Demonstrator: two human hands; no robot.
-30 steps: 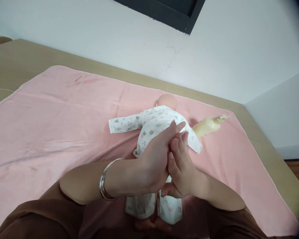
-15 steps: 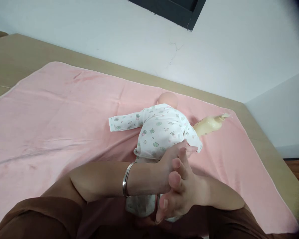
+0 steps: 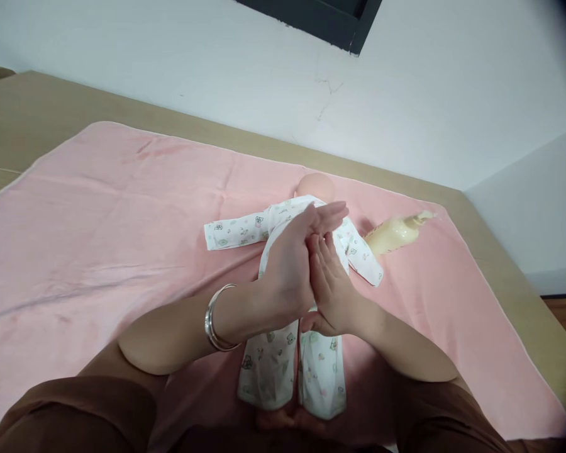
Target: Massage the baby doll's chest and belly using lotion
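My left hand (image 3: 290,267), with silver bangles on its wrist, is pressed palm to palm against my right hand (image 3: 332,283). Fingers on both are stretched out, and nothing shows between the palms. Below them a baby doll (image 3: 321,362) in white printed clothes lies on a pink blanket (image 3: 136,201). Its smooth head (image 3: 315,186) points away from me, its sleeves are spread, and its feet lie close to me. My hands hide much of its trunk. Beyond the doll's right-hand sleeve lies a pale yellow pump bottle (image 3: 393,234) on its side.
The blanket covers much of a wooden table (image 3: 99,97), whose far edge meets a white wall (image 3: 193,63). A dark frame (image 3: 321,22) is on the wall above. The table's right edge runs down beside the blanket.
My hands have slid against each other and turned. The left hand has moved up and away from me over the doll's trunk, and the doll's legs show more now.
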